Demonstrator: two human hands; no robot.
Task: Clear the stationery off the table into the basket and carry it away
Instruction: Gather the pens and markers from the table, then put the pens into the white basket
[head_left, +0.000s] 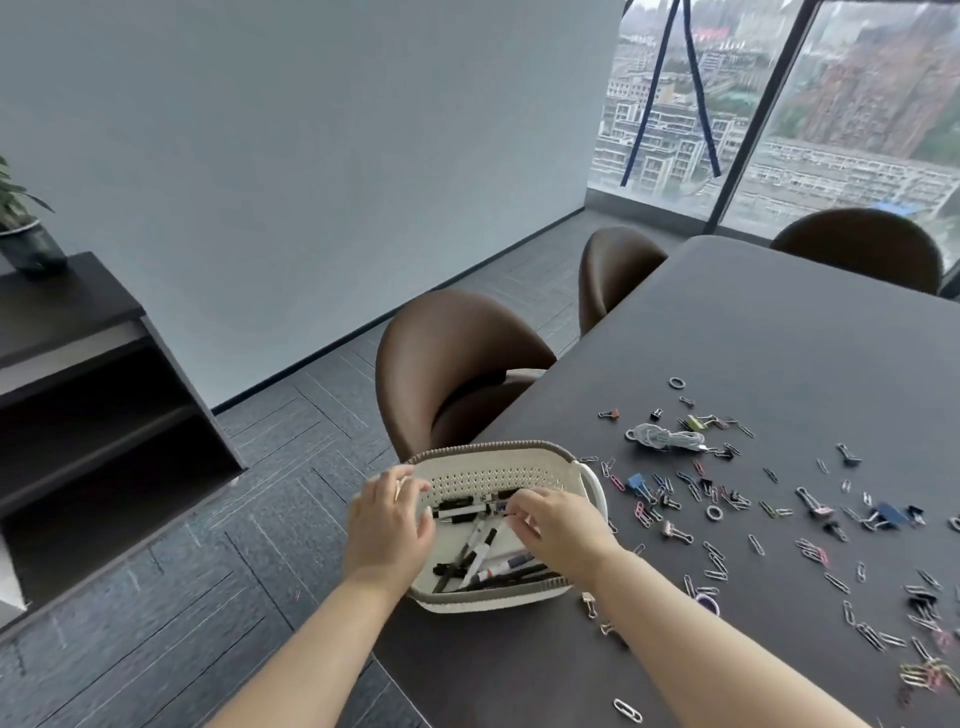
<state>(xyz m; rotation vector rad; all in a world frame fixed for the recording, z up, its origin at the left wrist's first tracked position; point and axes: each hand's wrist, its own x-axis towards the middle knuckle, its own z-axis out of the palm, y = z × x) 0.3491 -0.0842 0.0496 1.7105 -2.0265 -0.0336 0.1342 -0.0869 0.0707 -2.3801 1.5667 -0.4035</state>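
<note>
A cream perforated basket (519, 470) with a grey-brown rim stands at the table's left edge. Several black and white pens and markers (480, 558) lie inside it. My left hand (389, 525) grips the basket's left rim, thumb inside and fingers over the edge. My right hand (558, 530) reaches into the basket from the right, its curled fingertips pinching the end of a pen (470, 508) that lies across the pile. Many paper clips (714, 564), binder clips (636, 486), rubber rings (715, 513) and a coiled white cord (665, 437) lie scattered over the dark table (779, 332) to the right.
Three brown chairs stand round the table, the nearest (457, 364) just behind the basket. A dark shelf unit (78, 374) with a potted plant (26, 228) stands at the left. Grey carpet floor lies between them. A large window fills the far right.
</note>
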